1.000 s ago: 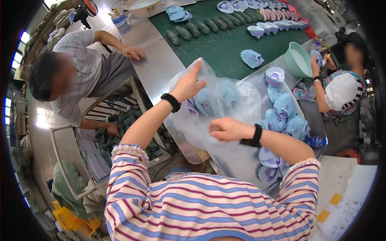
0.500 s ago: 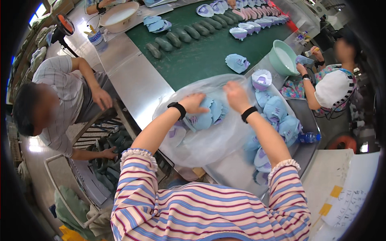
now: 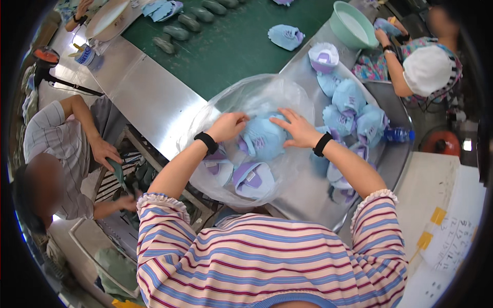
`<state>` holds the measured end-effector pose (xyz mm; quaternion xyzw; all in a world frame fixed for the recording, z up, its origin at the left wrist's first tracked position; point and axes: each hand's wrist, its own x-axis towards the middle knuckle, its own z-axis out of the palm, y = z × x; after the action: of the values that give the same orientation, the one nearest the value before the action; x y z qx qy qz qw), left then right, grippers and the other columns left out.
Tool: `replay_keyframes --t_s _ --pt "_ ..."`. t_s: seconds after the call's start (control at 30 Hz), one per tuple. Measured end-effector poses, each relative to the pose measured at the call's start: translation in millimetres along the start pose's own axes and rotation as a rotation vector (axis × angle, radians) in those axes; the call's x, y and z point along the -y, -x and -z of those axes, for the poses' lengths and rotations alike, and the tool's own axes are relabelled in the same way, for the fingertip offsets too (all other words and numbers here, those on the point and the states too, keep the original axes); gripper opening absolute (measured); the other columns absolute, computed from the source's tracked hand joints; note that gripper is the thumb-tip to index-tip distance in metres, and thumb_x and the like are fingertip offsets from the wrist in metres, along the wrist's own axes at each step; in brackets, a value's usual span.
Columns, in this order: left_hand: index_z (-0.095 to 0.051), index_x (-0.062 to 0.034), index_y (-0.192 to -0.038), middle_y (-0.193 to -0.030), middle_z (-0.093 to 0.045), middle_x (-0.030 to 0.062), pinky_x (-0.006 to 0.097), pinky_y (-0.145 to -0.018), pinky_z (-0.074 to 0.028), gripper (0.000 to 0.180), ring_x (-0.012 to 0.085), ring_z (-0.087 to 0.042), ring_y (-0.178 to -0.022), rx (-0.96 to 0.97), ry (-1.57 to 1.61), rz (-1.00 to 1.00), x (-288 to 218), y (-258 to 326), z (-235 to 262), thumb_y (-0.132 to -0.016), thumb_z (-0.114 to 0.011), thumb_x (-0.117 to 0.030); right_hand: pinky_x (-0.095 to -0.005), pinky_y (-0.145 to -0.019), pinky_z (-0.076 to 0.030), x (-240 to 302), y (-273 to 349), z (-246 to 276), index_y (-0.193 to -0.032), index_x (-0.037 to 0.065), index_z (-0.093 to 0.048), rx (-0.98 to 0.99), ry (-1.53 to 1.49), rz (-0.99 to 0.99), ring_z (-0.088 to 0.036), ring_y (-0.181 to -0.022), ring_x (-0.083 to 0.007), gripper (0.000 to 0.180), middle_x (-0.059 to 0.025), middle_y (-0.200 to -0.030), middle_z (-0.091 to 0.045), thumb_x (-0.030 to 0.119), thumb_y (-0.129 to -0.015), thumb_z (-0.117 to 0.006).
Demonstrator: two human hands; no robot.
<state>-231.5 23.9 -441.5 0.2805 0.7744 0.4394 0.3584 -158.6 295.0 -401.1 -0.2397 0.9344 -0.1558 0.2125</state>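
Observation:
A clear plastic bag [image 3: 203,177] lies spread open in front of me with light-blue and purple shoe uppers in it. In its middle a bunch of blue shoe uppers [image 3: 264,137] lies between my hands. My left hand [image 3: 229,127] is at their left edge, fingers bent and pressed together; what they pinch is hidden. At the right edge my right hand [image 3: 298,129] touches the bunch with thumb and fingers spread. Nearer to me, a shoe upper with a white-and-purple inside [image 3: 253,179] lies in the bag.
A metal tray [image 3: 295,187] at the right holds more blue uppers [image 3: 349,97]. Beyond is a green tabletop [image 3: 226,66] with dark green shoe-shaped forms [image 3: 176,33] and a blue upper [image 3: 286,37]. A mint basin [image 3: 353,25] stands far right. Co-workers sit at left and right.
My view has tilted and shifted. My hands have come closer together around the blue uppers, and the right fingers now touch them. The left co-worker now holds a green piece.

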Motion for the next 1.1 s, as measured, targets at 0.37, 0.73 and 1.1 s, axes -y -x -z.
replay_keyframes --t_s 0.37,0.73,1.1 --pt "-0.051 -0.0029 -0.121 -0.110 -0.059 0.0132 0.037 -0.084 -0.045 0.073 0.0300 -0.056 -0.100 0.052 -0.241 0.053 -12.8 -26.4 -20.7 -0.060 -0.081 -0.028 -0.0440 -0.087 -0.044 128.5 61.1 -72.6 -0.111 0.008 -0.058 -0.096 0.180 0.069 -0.053 -0.105 -0.0349 0.049 -0.0123 -0.108 -0.057 0.030 -0.069 -0.070" --pt "-0.052 -0.0036 -0.111 -0.104 -0.060 0.0049 0.029 -0.081 -0.046 0.029 0.0142 -0.057 -0.092 -0.056 0.817 0.242 7.6 32.3 -17.9 -0.087 -0.062 -0.016 -0.0258 -0.078 -0.044 17.9 46.2 -37.7 -0.109 -0.002 -0.055 0.022 -1.204 -0.216 -0.053 -0.088 -0.0098 0.030 -0.0016 -0.097 -0.060 0.006 -0.081 -0.064" --pt "-0.054 -0.0027 -0.101 -0.095 -0.062 0.0044 0.024 -0.078 -0.045 0.020 0.0102 -0.058 -0.084 -0.189 0.758 0.031 -12.2 71.1 -41.0 -0.084 -0.062 -0.009 -0.0222 -0.076 -0.041 28.0 63.6 -32.1 -0.110 0.002 -0.057 -0.128 -1.370 -0.228 -0.052 -0.085 -0.0071 0.027 0.0012 -0.090 -0.059 0.012 -0.085 -0.062"
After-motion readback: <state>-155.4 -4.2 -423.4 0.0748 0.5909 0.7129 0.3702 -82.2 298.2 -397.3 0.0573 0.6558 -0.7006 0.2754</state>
